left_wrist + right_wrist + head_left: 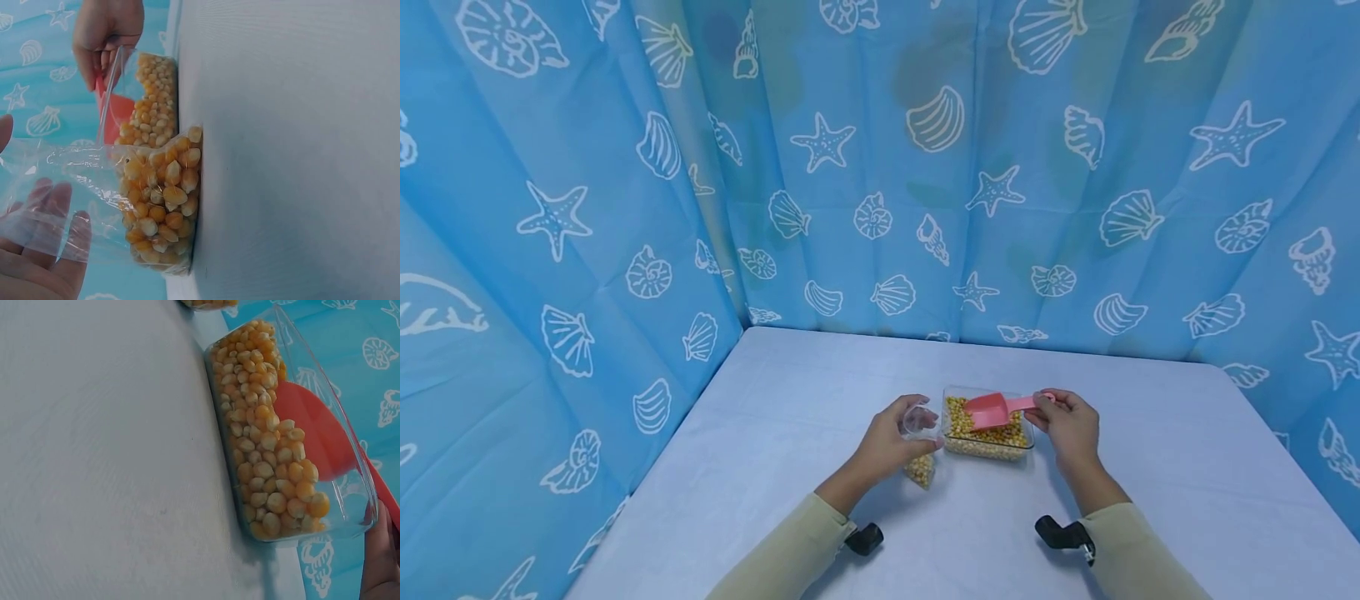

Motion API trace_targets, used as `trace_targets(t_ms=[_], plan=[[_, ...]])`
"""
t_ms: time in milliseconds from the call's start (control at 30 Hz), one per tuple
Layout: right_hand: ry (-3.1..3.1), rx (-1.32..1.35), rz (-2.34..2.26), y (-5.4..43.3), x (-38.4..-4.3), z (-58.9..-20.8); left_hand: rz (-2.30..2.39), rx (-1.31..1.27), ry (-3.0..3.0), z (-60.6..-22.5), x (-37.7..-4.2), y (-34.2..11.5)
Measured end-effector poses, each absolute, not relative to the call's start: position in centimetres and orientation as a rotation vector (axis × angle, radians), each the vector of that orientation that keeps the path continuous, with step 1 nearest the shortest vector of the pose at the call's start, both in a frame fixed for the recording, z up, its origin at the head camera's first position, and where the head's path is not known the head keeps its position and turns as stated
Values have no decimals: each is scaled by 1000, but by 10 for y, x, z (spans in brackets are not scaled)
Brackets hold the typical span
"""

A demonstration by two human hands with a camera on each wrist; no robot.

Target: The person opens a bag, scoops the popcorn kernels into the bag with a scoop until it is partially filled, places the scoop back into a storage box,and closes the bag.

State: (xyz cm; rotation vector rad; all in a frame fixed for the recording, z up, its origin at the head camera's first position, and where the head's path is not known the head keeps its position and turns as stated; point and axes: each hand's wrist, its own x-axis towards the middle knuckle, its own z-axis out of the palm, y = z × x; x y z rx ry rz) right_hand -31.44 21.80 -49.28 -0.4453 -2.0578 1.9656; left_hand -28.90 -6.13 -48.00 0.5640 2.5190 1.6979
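My left hand (887,443) holds the mouth of a clear plastic bag (165,209), fingers and thumb spread round its opening. Corn kernels fill the bag's lower part, which rests on the table. Just to the right stands a rectangular glass container (351,509) with corn kernels (265,447) in it. With my right hand (1070,431) I grip the handle of a pink scoop (990,411) over the container's right side. The scoop's blade lies inside the container, down against the kernels. How many kernels it carries is hard to see.
A white cloth covers the table (1157,467). Blue curtains (880,167) with white shell and starfish prints hang behind it and along its left side. Black wrist mounts (865,540) stick out from both sleeves.
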Motion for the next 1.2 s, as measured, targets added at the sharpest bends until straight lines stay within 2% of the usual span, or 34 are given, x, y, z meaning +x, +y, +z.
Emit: trace_targets(t_ms=[433, 1200], plan=[[-2145, -432, 2008, 208, -311, -485, 1687, 587, 2537, -482, -289, -61], [-1904, -552, 2271, 216, -302, -487, 1644, 582, 2560, -478, -288, -62]])
